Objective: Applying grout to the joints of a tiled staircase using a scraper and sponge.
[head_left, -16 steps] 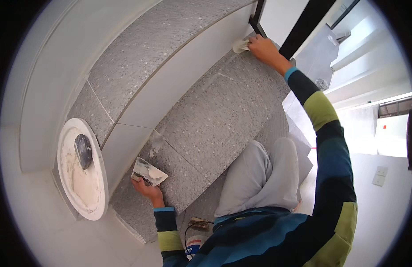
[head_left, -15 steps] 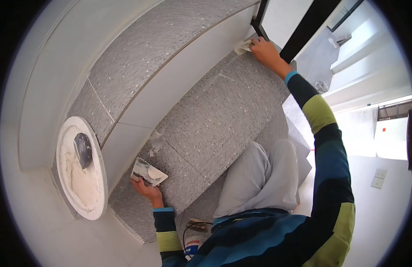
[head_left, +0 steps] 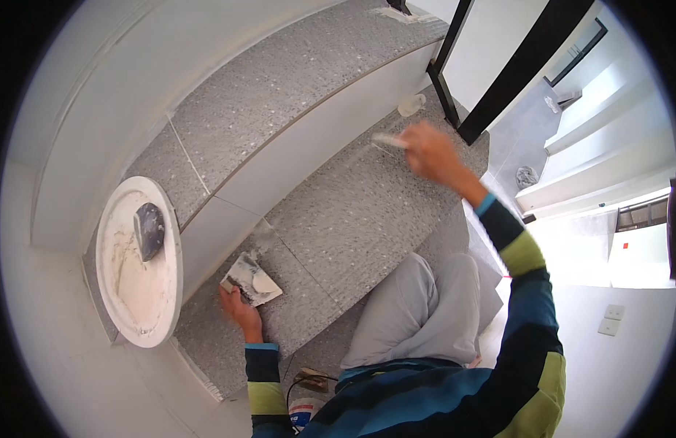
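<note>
Right hand (head_left: 429, 153): has pulled back from the step (head_left: 352, 212)'s far right corner; fingers closed round a pale tool (head_left: 389, 140), blurry.
Pale patch (head_left: 411, 104): shows by the back edge near that corner; the hand no longer covers it, so some paste seems on there.
Left hand (head_left: 241, 314): still curled tight on the paste plate (head_left: 254, 281), toward the left end.

1. Step (head_left: 352, 212): speckled, stone-like, matt, grainy.
2. Riser (head_left: 316, 140): smooth, tile-like, faint sheen.
3. Tray (head_left: 175, 252): matt, caked with chalky, rough residue.
4. Scraper (head_left: 254, 280): flat, smeared with pale paste.
5. Small blade (head_left: 388, 140): pale; blur hides its material.
6. Railing (head_left: 509, 77): smooth, apparently painted metal.
7. Trousers (head_left: 396, 314): soft, creased, matt cloth.
8. Sleeve (head_left: 524, 255): matt knit-like cloth.
</note>
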Demonstrator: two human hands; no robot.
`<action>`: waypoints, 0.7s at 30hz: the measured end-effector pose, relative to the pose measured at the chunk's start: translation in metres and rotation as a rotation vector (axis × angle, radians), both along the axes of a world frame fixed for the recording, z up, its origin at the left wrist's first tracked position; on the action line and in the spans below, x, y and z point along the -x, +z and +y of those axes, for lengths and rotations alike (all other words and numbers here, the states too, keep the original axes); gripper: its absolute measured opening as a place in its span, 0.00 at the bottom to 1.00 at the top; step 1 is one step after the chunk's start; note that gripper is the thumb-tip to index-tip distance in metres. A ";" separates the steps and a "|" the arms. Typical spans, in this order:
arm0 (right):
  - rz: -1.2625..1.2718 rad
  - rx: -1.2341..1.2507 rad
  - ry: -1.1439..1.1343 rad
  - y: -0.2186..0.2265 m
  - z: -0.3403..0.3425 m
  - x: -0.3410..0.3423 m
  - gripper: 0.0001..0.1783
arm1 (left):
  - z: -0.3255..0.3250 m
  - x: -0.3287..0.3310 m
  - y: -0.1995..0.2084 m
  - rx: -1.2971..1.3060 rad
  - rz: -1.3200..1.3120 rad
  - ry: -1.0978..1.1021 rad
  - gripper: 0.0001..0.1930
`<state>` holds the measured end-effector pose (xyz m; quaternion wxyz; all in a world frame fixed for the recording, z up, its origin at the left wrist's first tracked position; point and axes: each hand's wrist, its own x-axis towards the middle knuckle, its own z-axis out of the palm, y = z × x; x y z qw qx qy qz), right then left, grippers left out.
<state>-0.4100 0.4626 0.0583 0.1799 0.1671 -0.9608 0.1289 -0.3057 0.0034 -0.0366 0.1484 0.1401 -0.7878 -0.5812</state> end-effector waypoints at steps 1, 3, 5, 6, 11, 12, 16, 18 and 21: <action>0.022 0.157 0.068 0.000 -0.022 -0.017 0.14 | 0.011 0.001 0.007 -0.336 0.022 -0.080 0.20; 0.001 0.302 0.265 0.009 -0.065 -0.053 0.17 | 0.048 0.002 0.029 -0.768 -0.056 -0.228 0.19; -0.038 0.548 0.392 0.017 -0.101 -0.087 0.18 | 0.098 -0.004 0.044 -0.983 -0.243 -0.325 0.19; -0.031 0.550 0.385 0.024 -0.107 -0.101 0.18 | 0.118 -0.004 0.047 -1.100 -0.330 -0.370 0.18; -0.105 0.054 0.129 -0.015 -0.080 -0.078 0.24 | 0.116 0.005 0.048 -1.382 -0.311 -0.576 0.20; 0.039 0.030 0.057 -0.012 -0.064 -0.058 0.23 | 0.095 0.002 0.041 -1.538 -0.189 -0.808 0.20; 0.086 -0.234 -0.492 -0.033 0.025 0.030 0.14 | 0.070 -0.005 0.056 -0.649 -0.019 -0.323 0.22; 0.145 -0.330 -0.549 -0.045 0.044 0.062 0.07 | 0.024 -0.014 0.024 -0.506 0.040 -0.143 0.22; 0.014 -0.342 -0.699 -0.056 0.043 0.098 0.05 | -0.018 -0.029 0.007 -0.426 0.072 0.005 0.20</action>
